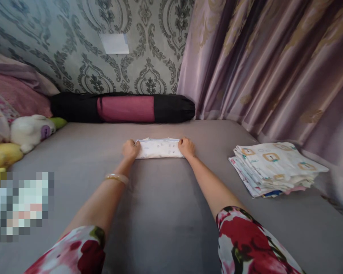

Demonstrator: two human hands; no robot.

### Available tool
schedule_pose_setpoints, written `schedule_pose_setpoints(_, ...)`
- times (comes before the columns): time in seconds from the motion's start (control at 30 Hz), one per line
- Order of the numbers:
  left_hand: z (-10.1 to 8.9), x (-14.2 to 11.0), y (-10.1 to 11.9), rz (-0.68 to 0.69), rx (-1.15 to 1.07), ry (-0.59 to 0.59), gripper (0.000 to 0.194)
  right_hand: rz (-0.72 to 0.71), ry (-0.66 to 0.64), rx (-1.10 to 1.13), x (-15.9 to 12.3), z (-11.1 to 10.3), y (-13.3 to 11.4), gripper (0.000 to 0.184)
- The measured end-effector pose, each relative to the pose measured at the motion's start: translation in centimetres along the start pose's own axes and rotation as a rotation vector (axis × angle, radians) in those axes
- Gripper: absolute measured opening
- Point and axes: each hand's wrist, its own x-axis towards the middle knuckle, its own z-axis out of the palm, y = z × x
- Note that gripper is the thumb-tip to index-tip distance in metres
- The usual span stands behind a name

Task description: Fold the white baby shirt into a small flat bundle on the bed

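Observation:
A white cloth (159, 148) with small faint prints lies folded into a long narrow strip on the grey bed sheet (165, 205). At its left end, my left hand (130, 148) grips the edge with closed fingers. My right hand (186, 147) pinches the opposite end in the same way. Between the two hands the cloth's upper edge is slightly raised and wavy. Off to the right sits a stack of folded printed cloths (277, 163), the top one white with orange animal faces.
A black and pink rolled bundle (125, 108) lies along the patterned wall. Purple curtains (263, 64) hang at the right. On the left are a white plush toy (28, 131), a yellow plush toy (7, 154) and pink bedding (20, 91). A blurred patch (23, 207) hides something at lower left.

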Motion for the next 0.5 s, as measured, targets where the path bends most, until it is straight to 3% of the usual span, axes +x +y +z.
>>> schedule_pose_setpoints(0.1,0.0,0.2,0.0,-0.019,-0.030,-0.012,0.036,-0.006,0.004,-0.013,0.1,0.0,0.1,0.034)
schedule_pose_setpoints(0.2,0.0,0.5,-0.2,-0.011,-0.074,-0.020,0.035,-0.026,-0.081,0.006,0.7,-0.6,0.5,0.035)
schedule_pose_setpoints(0.3,-0.2,-0.1,-0.3,0.044,-0.069,0.073,0.039,-0.050,-0.150,0.023,0.9,-1.7,0.6,0.039)
schedule_pose_setpoints(0.4,0.0,-1.9,0.2,0.234,-0.010,0.237,0.040,-0.069,-0.057,0.012,-0.2,-2.5,-0.3,0.042)
schedule_pose_setpoints(0.5,0.6,-4.3,1.3,0.510,0.039,0.180,0.039,-0.277,0.026,0.017,-2.6,-2.2,-2.3,0.043)
